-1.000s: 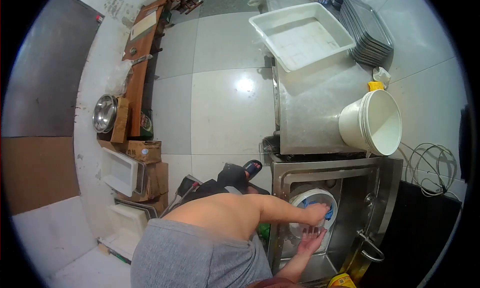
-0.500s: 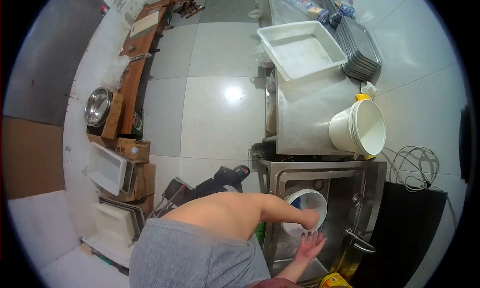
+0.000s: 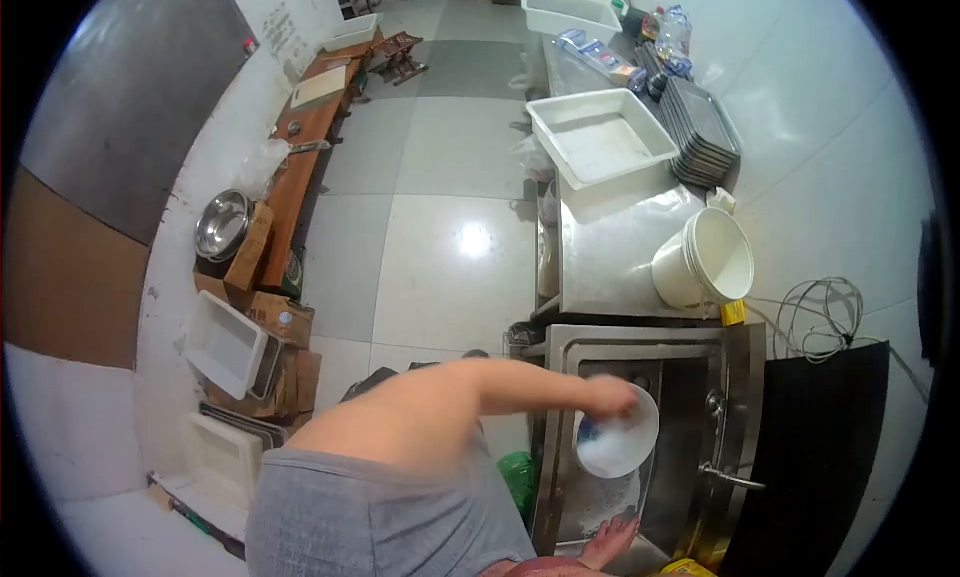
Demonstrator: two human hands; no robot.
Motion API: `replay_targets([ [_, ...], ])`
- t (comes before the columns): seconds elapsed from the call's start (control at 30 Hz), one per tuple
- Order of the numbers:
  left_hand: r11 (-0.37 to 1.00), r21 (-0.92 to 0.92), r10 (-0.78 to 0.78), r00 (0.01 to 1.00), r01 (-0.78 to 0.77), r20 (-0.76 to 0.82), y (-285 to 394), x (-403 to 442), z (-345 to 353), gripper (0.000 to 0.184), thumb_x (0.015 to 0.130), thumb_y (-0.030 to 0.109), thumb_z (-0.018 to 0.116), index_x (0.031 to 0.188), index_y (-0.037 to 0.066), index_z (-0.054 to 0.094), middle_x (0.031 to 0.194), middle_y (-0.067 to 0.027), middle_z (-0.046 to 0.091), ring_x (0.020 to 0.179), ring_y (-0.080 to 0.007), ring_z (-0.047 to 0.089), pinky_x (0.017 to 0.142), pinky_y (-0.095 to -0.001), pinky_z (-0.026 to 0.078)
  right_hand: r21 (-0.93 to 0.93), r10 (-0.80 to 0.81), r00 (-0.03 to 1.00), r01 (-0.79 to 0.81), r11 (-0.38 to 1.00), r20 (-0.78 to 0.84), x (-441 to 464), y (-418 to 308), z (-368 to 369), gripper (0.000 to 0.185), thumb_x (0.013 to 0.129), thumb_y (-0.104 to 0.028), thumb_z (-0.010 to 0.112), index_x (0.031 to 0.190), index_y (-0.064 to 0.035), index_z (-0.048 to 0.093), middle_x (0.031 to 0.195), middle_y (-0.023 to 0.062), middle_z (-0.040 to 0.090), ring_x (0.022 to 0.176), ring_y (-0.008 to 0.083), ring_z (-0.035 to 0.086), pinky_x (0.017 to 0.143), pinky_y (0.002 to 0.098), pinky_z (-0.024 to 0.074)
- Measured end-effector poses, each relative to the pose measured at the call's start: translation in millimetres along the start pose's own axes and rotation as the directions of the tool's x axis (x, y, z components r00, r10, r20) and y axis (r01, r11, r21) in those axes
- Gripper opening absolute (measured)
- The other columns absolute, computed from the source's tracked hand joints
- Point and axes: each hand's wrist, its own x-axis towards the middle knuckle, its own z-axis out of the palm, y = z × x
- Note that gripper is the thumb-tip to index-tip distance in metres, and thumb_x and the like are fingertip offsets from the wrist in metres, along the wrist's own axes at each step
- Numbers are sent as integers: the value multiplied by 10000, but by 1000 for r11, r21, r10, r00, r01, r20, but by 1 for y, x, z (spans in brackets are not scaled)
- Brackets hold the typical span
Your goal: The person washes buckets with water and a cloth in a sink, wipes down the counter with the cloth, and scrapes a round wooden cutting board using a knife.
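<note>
Pale floor tiles (image 3: 440, 277) ran up the middle of the room, and a wooden bench (image 3: 300, 192) stood along the wall at ten o'clock of the view. At three o'clock was a metal table (image 3: 600, 267), which carried a cream bucket (image 3: 675, 272), a white tray (image 3: 605, 142) at its far end, and, at two o'clock of the view, a stack of dark trays (image 3: 700, 132). Between four and five o'clock, next to this table, was a steel sink (image 3: 688, 397).

Inside the sink was a white bucket (image 3: 648, 442), with its mouth turned towards the camera. At its twelve o'clock the left hand (image 3: 612, 399) was over the rim, but it was blurred, so I could not tell whether its fingers were closed on something. Something blue (image 3: 588, 432), also blurred, showed within the bucket at nine o'clock, just beside white foam. The right hand (image 3: 610, 544) was at six o'clock from the bucket and apart from it, open, its fingers spread, and holding nothing. Between three and four o'clock from the bucket was the faucet (image 3: 735, 478); at eight o'clock, outside the sink, was a green bag (image 3: 518, 482).
</note>
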Motion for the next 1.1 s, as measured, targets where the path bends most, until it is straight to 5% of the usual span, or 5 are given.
replay_targets([
  [0.23,881,-167,-447,660,443,-604,-184,-192,-119,203,832,234,620,873,40,664,853,-197,642,814,-397,600,725,-465,490,-106,-186,982,188,976,25,-27,-27,74,503,924,-348,548,1319,-63,424,1236,112,497,1062,241,508,892,391,405],
  [0.37,582,-312,-768,381,751,-514,-256,-324,-176,236,846,244,624,909,20,662,910,-217,651,884,-388,617,774,-462,492,-128,-313,939,331,935,143,-51,-60,173,371,951,-244,539,1275,-79,464,1067,44,550,912,174,540,757,330,447],
  [0.67,224,-631,-879,-125,743,-460,-376,-552,-208,269,823,279,624,921,36,684,958,-205,666,952,-373,619,846,-431,492,-136,-429,706,592,795,564,-178,-99,496,378,962,-194,542,1282,-15,446,1113,60,542,900,147,549,735,275,471],
  [0.97,-9,-703,-873,-348,711,-341,-465,-674,-215,211,771,193,592,883,50,699,951,-192,668,928,-362,628,833,-432,504,-65,-343,466,663,746,815,-235,-92,760,364,937,-153,576,1256,-11,478,1049,53,559,861,129,568,721,262,476],
  [1.1,-108,-312,-927,-209,944,-311,-475,-715,-217,206,737,159,553,790,22,698,929,-199,670,902,-367,631,804,-435,507,-105,-238,463,601,792,854,-227,-77,896,348,931,-128,576,1239,8,486,1023,62,573,817,119,574,686,246,481],
])
